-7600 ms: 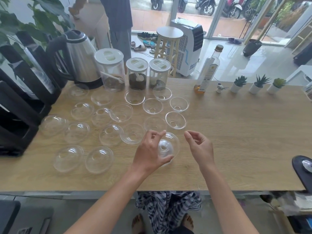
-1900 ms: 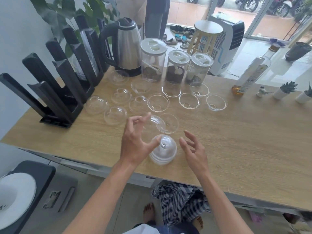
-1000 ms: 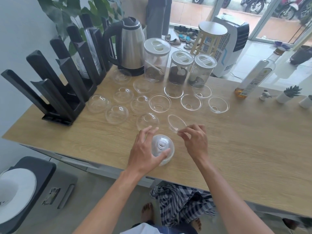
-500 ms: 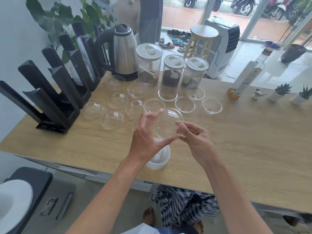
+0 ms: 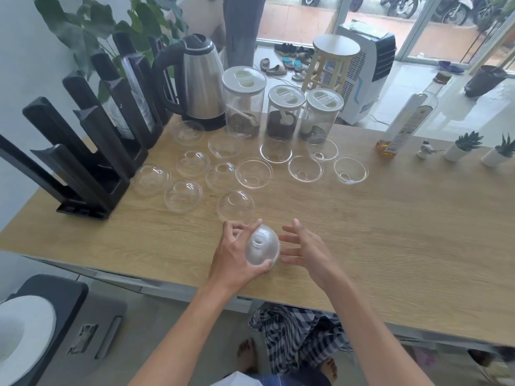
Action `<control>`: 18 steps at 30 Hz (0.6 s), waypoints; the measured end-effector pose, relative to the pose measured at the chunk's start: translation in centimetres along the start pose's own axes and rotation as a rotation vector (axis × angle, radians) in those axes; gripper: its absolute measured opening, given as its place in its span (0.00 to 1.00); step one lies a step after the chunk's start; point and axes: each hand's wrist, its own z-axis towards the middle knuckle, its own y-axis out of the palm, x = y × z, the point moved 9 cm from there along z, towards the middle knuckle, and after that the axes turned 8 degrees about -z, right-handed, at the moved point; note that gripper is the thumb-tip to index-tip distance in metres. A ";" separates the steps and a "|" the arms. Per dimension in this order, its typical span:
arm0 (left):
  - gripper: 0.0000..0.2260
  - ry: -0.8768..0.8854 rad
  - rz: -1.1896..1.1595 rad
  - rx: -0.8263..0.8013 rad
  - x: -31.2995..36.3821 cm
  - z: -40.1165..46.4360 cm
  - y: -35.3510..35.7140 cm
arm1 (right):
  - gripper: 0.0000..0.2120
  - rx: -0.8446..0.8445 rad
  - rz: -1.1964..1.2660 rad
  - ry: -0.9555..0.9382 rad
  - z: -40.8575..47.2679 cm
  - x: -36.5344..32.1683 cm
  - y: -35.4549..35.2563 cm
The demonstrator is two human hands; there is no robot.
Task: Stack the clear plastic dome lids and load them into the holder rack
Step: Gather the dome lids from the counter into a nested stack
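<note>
You stand at the wooden counter (image 5: 390, 232) of a small drinks shop or café. Along its far edge sit an electric kettle (image 5: 199, 82), three lidded canisters (image 5: 284, 112) holding dry ingredients and scoops, and a syrup bottle (image 5: 404, 126). A black lid-and-cup holder rack (image 5: 83, 151) occupies the left end, with clear dome lids (image 5: 182, 196) spread beside it. Small potted succulents (image 5: 464, 146) line the far right edge. Beyond the counter, glass doors (image 5: 418, 26) open onto a pavement with parked motorbikes (image 5: 401, 4).
</note>
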 end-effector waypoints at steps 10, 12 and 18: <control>0.42 -0.128 -0.071 0.156 -5.2 -1.8 -5.0 | 0.16 0.117 -0.658 -0.498 3.0 -8.3 5.2; 0.43 -0.163 -0.075 0.171 -6.1 -2.2 -6.0 | 0.18 0.099 -0.872 -0.592 4.1 -9.4 7.2; 0.44 -0.163 -0.103 0.185 -6.9 -2.7 -6.9 | 0.24 0.095 -1.018 -0.522 5.5 -7.6 8.0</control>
